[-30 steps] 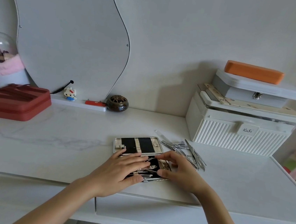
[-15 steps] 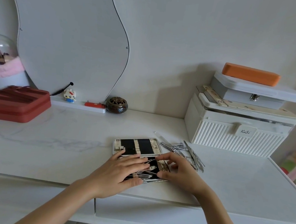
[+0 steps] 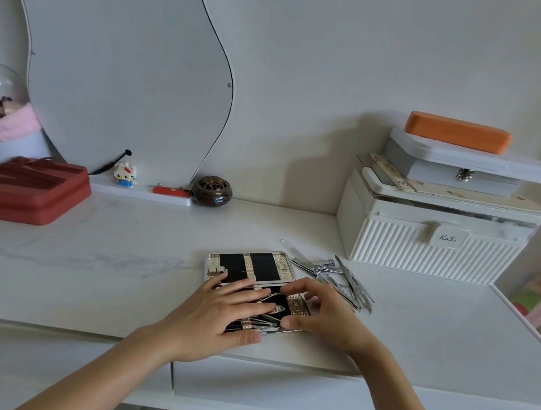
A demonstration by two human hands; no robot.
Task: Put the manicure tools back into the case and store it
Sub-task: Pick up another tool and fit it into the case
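Two hands rest on an open case (image 3: 251,266) lying near the front edge of a white desk (image 3: 123,256). Left hand (image 3: 217,313) presses flat, fingers spread, grasping nothing. Right hand (image 3: 321,313) curls over the case's right edge; its grip is unclear. Loose tools (image 3: 338,278) lie just right.

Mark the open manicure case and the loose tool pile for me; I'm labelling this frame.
open manicure case (image 3: 257,265): head view, black lining of far half.
loose tool pile (image 3: 346,281): head view, middle of the metal tools.

Home dressing table, wavy mirror (image 3: 120,65), red jewellery case (image 3: 25,189), stacked storage boxes (image 3: 436,239), cat figurine (image 3: 126,174)
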